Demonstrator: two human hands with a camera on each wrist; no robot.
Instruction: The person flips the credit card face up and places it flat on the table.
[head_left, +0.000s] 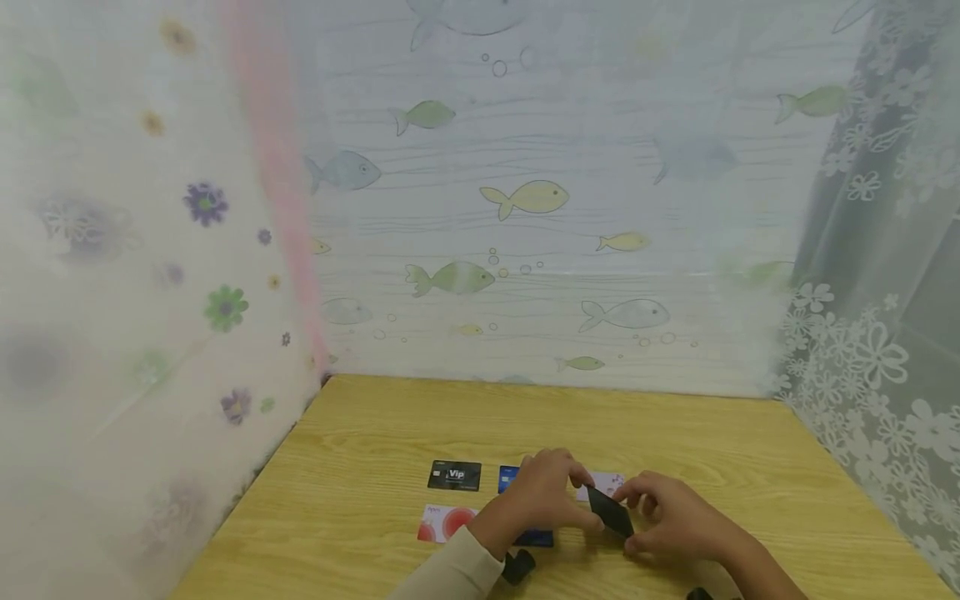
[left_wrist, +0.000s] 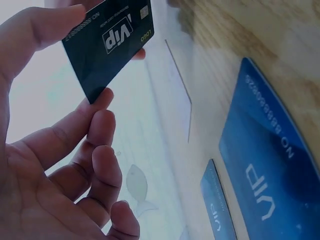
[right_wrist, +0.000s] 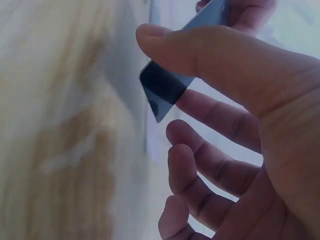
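Observation:
A black VIP card (head_left: 611,512) is held tilted above the table between both hands. My left hand (head_left: 546,492) pinches it from one side; in the left wrist view its thumb and index fingertip are at the card's edges, with the lettering (left_wrist: 117,37) in sight. From the other side my right hand (head_left: 678,521) grips the card between thumb and fingers, seen close in the right wrist view (right_wrist: 167,87). Just behind the held card lies a white patterned card (head_left: 609,481). Under my left hand, a blue card (head_left: 507,475) and a dark blue card (head_left: 540,538) are partly hidden.
Another black VIP card (head_left: 454,476) and a white card with red circles (head_left: 450,522) lie to the left on the wooden table (head_left: 360,467). Curtains with fish (head_left: 532,197) and flowers (head_left: 225,308) hang around the table. A small black object (head_left: 517,567) is by my left wrist.

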